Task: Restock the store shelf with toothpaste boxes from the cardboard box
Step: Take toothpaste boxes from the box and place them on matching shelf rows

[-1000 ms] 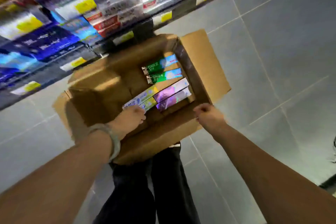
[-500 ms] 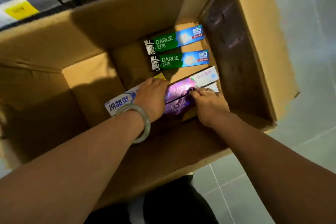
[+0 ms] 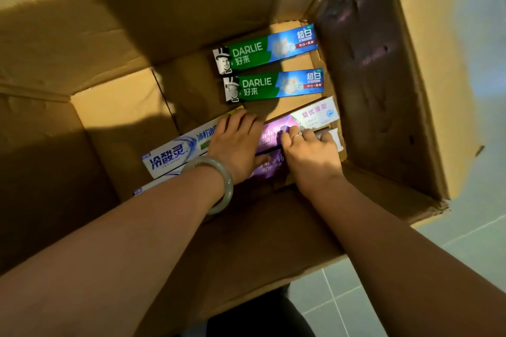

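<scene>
Toothpaste boxes (image 3: 273,85) | left hand (image 3: 235,145) grips white box (image 3: 175,153) | right hand (image 3: 309,153) grips purple box (image 3: 273,131)

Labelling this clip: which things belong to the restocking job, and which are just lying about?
Job: cardboard box, far Darlie box, near Darlie box, white box, purple box, left hand, right hand.
Just about: bracelet, ring, floor.

Warm, dim light fills the cardboard box (image 3: 191,22), with deep shadow across its left wall and near flap. Glare streaks the taped right wall. Wide-angle bending shows at the edges, and fine detail is soft.
</scene>
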Demonstrator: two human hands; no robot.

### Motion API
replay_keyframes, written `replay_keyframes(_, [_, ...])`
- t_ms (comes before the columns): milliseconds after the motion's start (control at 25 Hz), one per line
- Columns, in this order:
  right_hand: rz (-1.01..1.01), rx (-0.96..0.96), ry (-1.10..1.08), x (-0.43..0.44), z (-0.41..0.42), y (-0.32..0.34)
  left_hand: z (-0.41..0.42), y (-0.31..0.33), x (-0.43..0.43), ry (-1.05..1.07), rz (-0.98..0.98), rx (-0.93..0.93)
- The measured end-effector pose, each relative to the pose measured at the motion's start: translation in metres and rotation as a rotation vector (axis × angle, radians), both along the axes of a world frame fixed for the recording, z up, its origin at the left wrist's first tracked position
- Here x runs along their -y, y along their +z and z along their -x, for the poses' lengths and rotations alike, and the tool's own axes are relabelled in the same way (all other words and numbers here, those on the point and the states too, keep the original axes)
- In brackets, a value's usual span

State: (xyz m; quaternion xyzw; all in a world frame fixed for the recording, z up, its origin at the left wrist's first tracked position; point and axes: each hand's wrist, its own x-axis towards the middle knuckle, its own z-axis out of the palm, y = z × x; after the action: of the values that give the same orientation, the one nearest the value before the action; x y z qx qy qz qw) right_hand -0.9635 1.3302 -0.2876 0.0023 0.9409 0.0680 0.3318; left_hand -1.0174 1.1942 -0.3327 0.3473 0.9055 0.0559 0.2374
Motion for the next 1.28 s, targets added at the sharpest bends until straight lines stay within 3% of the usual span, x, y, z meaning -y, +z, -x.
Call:
replay_keyframes(320, [0.066,0.04,0.116,-0.017,0.003,0.005,-0.002,0.004,-0.006,0.198,-0.05,0.07])
replay_keyframes(440, [0.098,0.021,0.085,-0.018,-0.002,0.012,-0.002,0.015,-0.005,0.126,-0.148,0.036])
replay_keyframes(600, [0.131,0.114,0.065,-0.014,-0.008,0.026,0.007,0.03,-0.012,0.07,-0.084,0.211])
replay_keyframes(680, [0.127,0.1,0.074,-0.014,-0.01,0.034,0.01,0.039,-0.011,0.254,-0.159,0.379])
replay_keyframes(840, [0.161,0.027,0.031,-0.011,-0.011,0.08,0.012,0.08,0.007,1.005,-0.452,0.87])
replay_keyframes(920, [0.208,0.014,0.014,-0.007,-0.012,0.111,0.019,0.11,0.025,1.234,-0.483,1.013])
replay_keyframes(1000, [0.221,0.036,-0.04,0.001,-0.008,0.144,0.03,0.144,0.046,1.292,-0.453,1.064])
replay_keyframes(1120, [0.296,0.112,-0.298,0.023,-0.001,0.223,0.041,0.221,0.081,1.311,-0.423,1.024])
replay_keyframes(1280, [0.418,0.126,-0.481,0.052,-0.007,0.334,0.04,0.332,0.112,1.463,-0.498,1.079])
